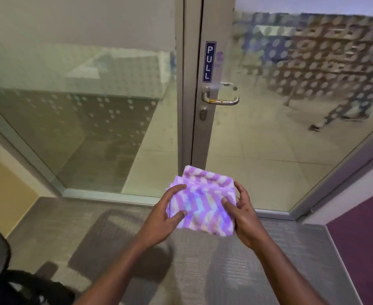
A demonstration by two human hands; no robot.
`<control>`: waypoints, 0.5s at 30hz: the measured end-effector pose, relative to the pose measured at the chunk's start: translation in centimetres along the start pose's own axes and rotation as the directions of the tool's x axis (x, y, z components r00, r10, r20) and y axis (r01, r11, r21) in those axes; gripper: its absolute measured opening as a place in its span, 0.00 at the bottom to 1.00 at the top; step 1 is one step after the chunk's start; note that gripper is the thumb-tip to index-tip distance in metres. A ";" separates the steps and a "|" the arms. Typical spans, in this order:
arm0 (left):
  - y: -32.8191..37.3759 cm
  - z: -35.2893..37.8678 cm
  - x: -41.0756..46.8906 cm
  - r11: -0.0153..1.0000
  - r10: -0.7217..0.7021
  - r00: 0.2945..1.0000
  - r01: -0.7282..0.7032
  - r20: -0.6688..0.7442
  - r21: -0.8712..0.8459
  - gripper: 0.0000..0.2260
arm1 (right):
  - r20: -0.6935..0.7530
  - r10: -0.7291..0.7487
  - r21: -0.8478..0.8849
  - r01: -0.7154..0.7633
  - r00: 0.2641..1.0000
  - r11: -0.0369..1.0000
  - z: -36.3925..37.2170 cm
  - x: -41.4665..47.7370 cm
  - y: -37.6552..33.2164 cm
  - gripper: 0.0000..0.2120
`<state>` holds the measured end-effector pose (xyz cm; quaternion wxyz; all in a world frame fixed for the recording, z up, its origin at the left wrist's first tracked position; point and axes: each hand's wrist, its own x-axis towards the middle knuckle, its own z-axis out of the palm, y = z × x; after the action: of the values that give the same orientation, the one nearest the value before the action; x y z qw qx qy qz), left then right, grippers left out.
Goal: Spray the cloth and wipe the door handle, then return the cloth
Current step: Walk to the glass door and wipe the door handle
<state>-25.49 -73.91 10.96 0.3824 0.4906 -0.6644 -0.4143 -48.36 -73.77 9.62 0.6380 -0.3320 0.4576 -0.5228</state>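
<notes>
Left hand (170,211) and right hand (242,216) are clamping the folded purple-and-white striped cloth (203,203) at lower centre, probably squaring a pad for the curved steel door handle (221,100) above

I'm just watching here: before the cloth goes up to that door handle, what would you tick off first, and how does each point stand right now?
1. Cloth held securely: ok. The striped cloth is folded and held between the left hand and the right hand.
2. Cloth sprayed: cannot tell. No spray bottle is in view, and dampness does not show.
3. Handle free to reach: ok. Nothing sits in front of the door handle, below the PULL sign.
4. Cloth touching the handle: not ok. It is held low, well short of it.
5. One hand free for the door: not ok. Both are on the cloth.
</notes>
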 end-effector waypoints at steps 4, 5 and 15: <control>-0.5 -1.4 4.0 0.998 0.068 0.994 -0.068 0.083 -0.009 0.23 | 0.032 0.067 0.039 -0.068 0.997 0.997 1.1 1.8 -1.0 0.21; -0.5 -1.6 4.9 0.997 0.079 0.992 -0.078 0.103 -0.008 0.22 | 0.040 0.100 0.082 -0.103 0.994 0.991 1.2 2.1 -1.2 0.23; 0.5 0.2 12.7 0.996 0.085 0.968 -0.086 0.238 -0.006 0.20 | 0.245 0.184 0.472 -0.283 0.952 0.835 -1.1 7.1 -2.7 0.29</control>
<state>-28.69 -86.12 12.63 0.3163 0.4092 -0.7271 -0.4516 -50.12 -81.24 10.00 0.8020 -0.1444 0.2800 -0.5076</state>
